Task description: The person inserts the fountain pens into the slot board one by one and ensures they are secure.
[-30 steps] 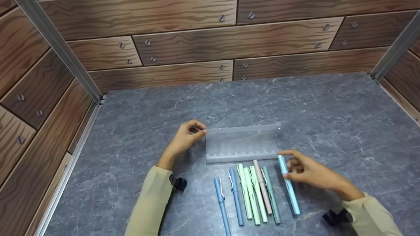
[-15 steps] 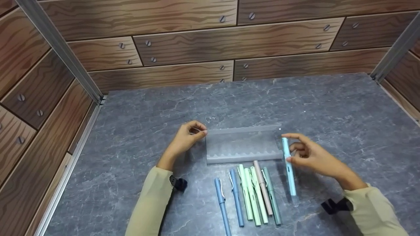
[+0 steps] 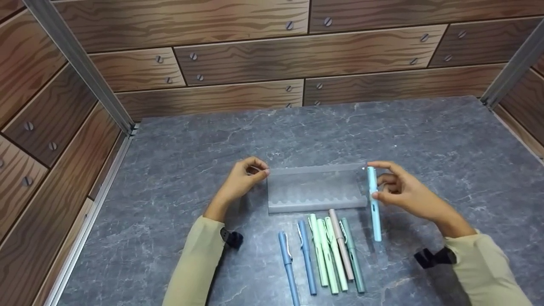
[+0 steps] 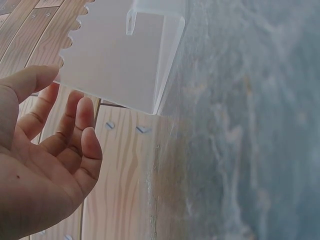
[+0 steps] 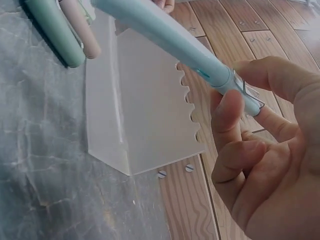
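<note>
A clear acrylic pen rack (image 3: 314,187) with scalloped edges stands on the grey marbled table. At its far left corner my left hand (image 3: 246,178) pinches the edge between thumb and forefinger, as the left wrist view shows on the rack's side (image 4: 115,60). My right hand (image 3: 403,191) holds a light blue pen (image 3: 374,212) by its capped end, just off the rack's right side. In the right wrist view the thumb and fingers grip the light blue pen (image 5: 170,40) near its metal clip, and its body slants across in front of the rack (image 5: 150,110).
Several capped pens lie in front of the rack: two blue ones, including the leftmost pen (image 3: 288,263), pale green ones (image 3: 323,250), a pinkish-brown pen (image 3: 341,246) and a dark green pen (image 3: 353,259). Wood-patterned walls (image 3: 238,63) enclose the table (image 3: 195,140) behind and at the sides.
My right hand has carried the light blue pen away from me, from in front of the rack's right corner to alongside its right end. The left hand stays at the rack's corner.
</note>
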Tool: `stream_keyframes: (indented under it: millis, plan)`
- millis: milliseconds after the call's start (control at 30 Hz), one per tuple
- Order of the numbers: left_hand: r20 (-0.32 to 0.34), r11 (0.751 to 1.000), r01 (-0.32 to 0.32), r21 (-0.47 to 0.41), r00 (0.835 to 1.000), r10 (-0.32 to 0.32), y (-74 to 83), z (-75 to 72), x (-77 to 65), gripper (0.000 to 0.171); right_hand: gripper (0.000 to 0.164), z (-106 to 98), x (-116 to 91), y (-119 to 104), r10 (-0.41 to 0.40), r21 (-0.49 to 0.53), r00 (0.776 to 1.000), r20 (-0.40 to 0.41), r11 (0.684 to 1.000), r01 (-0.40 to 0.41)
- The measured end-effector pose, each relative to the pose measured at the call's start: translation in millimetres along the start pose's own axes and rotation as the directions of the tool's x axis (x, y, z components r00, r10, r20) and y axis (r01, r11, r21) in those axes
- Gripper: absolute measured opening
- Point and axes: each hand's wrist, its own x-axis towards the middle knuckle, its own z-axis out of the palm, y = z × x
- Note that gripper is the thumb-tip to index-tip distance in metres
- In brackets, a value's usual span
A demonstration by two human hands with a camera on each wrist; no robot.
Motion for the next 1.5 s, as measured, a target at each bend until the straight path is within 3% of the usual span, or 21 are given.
stream_keyframes:
  millis: [267,867,1233,1500]
  plan:
    - [0.020,0.999,0.040,-0.015,0.999,-0.040,1.7,-0.7,-1.2,0.010,0.064,-3.2,6.5,-5.1,-0.002,-0.020,0.999,-0.036,1.000,0.001]
    - [0.018,1.000,0.014,-0.013,1.000,-0.014,1.0,-2.3,-0.5,0.014,0.062,-15.8,25.9,-14.5,-0.081,-0.007,0.992,-0.101,0.997,0.081]
    - [0.028,0.999,0.039,-0.031,0.999,-0.038,0.6,0.5,-0.2,0.011,0.062,-16.3,38.2,-11.9,-0.113,-0.036,0.985,-0.127,0.993,0.109]
    - [0.020,0.999,0.010,-0.031,1.000,-0.009,-0.4,0.4,0.4,0.013,0.063,-11.7,46.7,-3.9,-0.134,-0.020,0.971,-0.197,0.991,0.132]
